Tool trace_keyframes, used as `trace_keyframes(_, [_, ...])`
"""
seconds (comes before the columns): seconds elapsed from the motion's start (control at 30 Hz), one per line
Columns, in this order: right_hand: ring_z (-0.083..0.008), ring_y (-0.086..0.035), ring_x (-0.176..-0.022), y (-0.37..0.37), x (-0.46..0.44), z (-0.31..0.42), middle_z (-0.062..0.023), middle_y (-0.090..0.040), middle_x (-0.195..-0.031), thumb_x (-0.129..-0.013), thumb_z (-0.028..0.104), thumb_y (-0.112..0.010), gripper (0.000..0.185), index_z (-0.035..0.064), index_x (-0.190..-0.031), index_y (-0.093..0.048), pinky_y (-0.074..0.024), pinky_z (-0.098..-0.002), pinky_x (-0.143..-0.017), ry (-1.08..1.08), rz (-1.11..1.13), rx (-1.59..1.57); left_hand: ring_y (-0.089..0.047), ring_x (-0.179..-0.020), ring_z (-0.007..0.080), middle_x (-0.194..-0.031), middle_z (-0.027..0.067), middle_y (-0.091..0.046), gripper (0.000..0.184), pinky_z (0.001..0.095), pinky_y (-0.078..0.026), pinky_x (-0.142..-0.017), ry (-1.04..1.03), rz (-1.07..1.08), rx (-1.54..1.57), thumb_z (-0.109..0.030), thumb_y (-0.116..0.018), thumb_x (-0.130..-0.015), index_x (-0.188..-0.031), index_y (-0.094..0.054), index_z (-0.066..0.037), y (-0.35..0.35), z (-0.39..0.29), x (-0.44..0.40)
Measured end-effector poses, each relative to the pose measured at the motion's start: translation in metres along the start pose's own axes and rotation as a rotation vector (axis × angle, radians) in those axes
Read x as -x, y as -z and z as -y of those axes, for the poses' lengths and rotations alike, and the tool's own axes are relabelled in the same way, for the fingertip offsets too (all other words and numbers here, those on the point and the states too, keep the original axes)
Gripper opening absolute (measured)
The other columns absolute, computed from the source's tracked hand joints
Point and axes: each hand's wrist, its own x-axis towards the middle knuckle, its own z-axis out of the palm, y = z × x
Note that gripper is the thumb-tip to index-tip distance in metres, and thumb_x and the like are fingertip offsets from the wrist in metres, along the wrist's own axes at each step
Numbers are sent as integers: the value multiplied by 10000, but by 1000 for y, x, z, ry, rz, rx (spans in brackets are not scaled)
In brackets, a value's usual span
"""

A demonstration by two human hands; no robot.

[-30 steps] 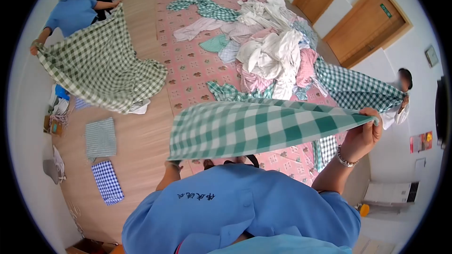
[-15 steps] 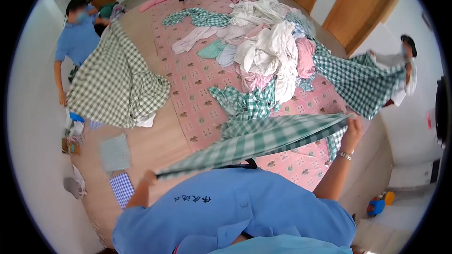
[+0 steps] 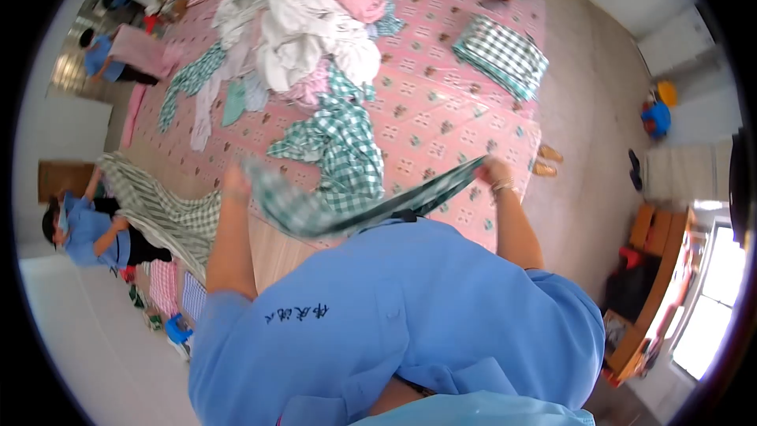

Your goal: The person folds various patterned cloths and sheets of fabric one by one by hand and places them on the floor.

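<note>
Head view: just right of the right hand [image 3: 495, 170] runs the edge of the pink patterned mat [image 3: 441, 122], with grey floor [image 3: 583, 110] and tan slippers [image 3: 551, 154] beyond; left of the left hand [image 3: 235, 181] hangs another person's olive gingham sheet [image 3: 169, 205]. Both hands reach forward, well apart. The right closes on one end of the green gingham cloth [image 3: 315, 221]; the left, at its other end, is too blurred to tell. The cloth's long axis runs crosswise between them, sagging midway.

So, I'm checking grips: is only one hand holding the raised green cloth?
No, the left hand and right hand hold opposite ends of the green cloth.
</note>
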Motion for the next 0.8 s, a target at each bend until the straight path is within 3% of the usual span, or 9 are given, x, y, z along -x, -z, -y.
trace_keyframes(0.03, [-168,-539,-514,57,7,-12,-84,-574,-639,-776,212,-504,201,28,-761,-584,-469,-300,-503,109,-80,387,-540,-848,201,-934,77,-560,203,329,-441,-764,-21,137,-48,-111,-426,-828,-976,-517,-7,-93,-2,-10])
trace_keyframes(0.07, [-166,-548,-576,115,29,-30,-89,-588,-704,-777,176,-492,189,9,-774,-579,-474,-291,-577,76,-256,-415,-533,-850,178,-947,60,-560,191,321,-433,-775,-49,276,-94,-109,-440,-833,-988,-517,-30,-190,-4,-17])
trace_keyframes(0.1, [-164,-555,-673,186,39,-76,-88,-589,-786,-786,141,-465,182,-2,-808,-575,-466,-295,-656,-23,-556,-507,-526,-852,155,-959,43,-559,183,313,-426,-787,-81,412,-134,-108,-453,-837,-999,-516,-53,-289,-7,-23])
trace_keyframes(0.2, [-199,-564,-715,371,211,-119,-117,-584,-806,-816,139,-434,216,-19,-801,-580,-483,-316,-656,347,-1091,-1016,-521,-907,172,-978,69,-555,226,298,-405,-822,-216,1169,-221,-142,-431,-851,-1023,-516,-24,-475,-17,72])
trace_keyframes(0.37, [-282,-593,-766,378,484,-27,-205,-587,-886,-818,205,-464,313,-86,-894,-550,-525,-372,-623,415,-2139,-786,-595,-737,164,-855,81,-590,250,308,-517,-669,-435,1557,-74,-153,-397,-856,-1002,-529,1,-544,-43,176])
trace_keyframes(0.4, [-278,-595,-758,328,500,32,-203,-588,-873,-829,235,-457,325,-68,-913,-537,-531,-368,-587,259,-2407,-710,-597,-724,174,-842,93,-591,272,295,-518,-660,-598,1280,-284,-167,-388,-851,-984,-534,19,-538,-44,191])
trace_keyframes(0.6, [-194,-571,-677,281,548,15,-108,-594,-797,-805,221,-555,231,7,-889,-536,-467,-270,-530,575,-2040,-525,-511,-954,190,-1025,115,-550,274,316,-385,-862,-416,722,-314,-123,-463,-827,-1029,-521,53,-410,-116,97])
trace_keyframes(0.67, [-184,-560,-671,233,508,57,-98,-594,-799,-807,210,-553,187,34,-871,-541,-468,-273,-606,974,-1550,-764,-517,-948,206,-1005,136,-552,270,321,-393,-845,-470,640,-344,-104,-483,-796,-993,-525,75,-327,-154,96])
trace_keyframes(0.8, [-147,-554,-714,136,417,123,-64,-563,-773,-784,164,-564,145,42,-858,-539,-458,-305,-653,1014,-908,-804,-537,-895,202,-975,112,-562,263,317,-427,-800,-537,232,-195,-158,-476,-825,-1004,-526,28,-82,-202,54])
